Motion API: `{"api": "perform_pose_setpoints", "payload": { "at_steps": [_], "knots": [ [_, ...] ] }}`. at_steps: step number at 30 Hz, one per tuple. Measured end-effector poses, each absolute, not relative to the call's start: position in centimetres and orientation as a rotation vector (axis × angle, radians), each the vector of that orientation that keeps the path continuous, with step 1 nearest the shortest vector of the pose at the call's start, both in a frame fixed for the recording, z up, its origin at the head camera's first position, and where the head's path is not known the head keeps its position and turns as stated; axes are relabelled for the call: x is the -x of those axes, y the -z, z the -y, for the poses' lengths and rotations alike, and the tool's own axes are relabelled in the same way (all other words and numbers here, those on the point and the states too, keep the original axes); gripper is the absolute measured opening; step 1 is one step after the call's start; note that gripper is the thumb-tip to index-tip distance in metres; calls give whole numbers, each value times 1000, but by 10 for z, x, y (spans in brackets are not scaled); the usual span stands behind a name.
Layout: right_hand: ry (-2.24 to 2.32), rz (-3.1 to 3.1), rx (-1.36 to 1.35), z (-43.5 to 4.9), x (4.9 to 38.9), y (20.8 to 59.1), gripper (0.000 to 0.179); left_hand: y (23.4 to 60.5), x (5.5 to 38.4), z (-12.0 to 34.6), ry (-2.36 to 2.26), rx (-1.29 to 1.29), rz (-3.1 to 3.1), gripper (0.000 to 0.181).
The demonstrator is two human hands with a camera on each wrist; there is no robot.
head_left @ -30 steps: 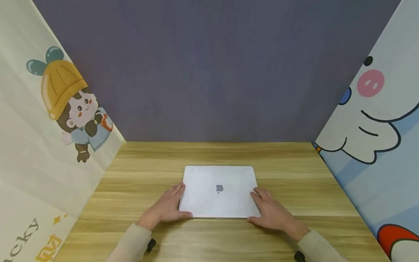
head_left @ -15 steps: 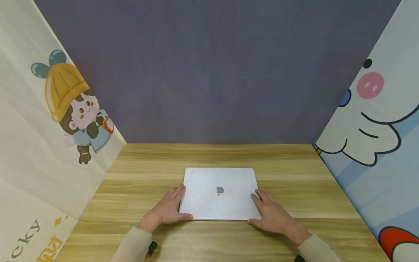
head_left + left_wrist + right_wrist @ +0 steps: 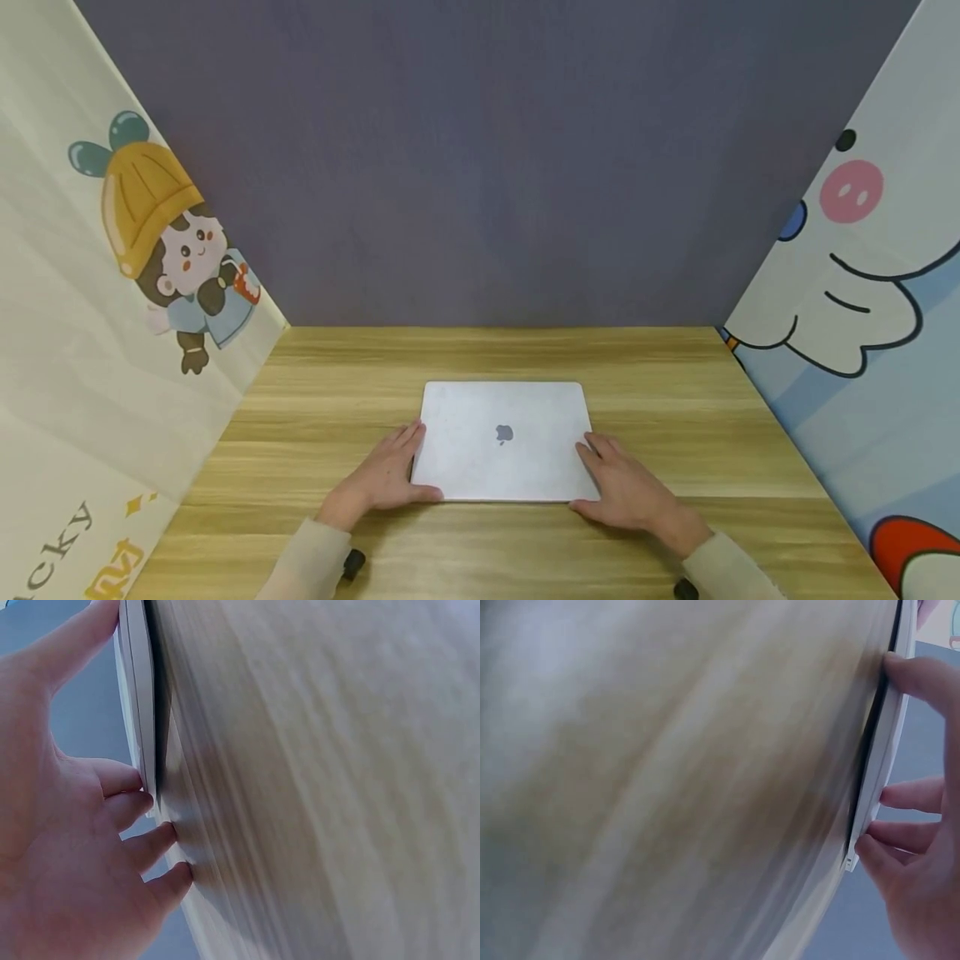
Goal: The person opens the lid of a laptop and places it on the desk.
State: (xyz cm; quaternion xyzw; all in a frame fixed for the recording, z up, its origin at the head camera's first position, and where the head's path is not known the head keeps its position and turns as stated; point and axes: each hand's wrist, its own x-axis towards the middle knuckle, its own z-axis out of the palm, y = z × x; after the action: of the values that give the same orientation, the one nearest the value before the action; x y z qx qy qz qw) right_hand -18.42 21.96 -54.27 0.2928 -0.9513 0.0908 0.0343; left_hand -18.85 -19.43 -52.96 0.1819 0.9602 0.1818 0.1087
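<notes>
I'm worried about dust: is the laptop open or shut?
Shut: the laptop is a thin slab, logo facing up, no screen or keyboard showing; the left hand and right hand touch its edges.

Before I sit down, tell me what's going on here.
A person has both hands on a closed silver laptop lying on a wood-grain table. The left hand touches its left side and the right hand its right, each with the thumb at the near edge. The Apple logo faces up.
</notes>
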Motion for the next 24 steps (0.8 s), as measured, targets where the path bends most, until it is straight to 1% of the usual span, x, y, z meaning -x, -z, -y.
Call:
{"api": "perform_pose_setpoints", "payload": {
  "at_steps": [24],
  "knots": [
    [-243,2931,-944,-224,195,535,91,528,188,194,-565,-535,-2826,121]
  ]
}}
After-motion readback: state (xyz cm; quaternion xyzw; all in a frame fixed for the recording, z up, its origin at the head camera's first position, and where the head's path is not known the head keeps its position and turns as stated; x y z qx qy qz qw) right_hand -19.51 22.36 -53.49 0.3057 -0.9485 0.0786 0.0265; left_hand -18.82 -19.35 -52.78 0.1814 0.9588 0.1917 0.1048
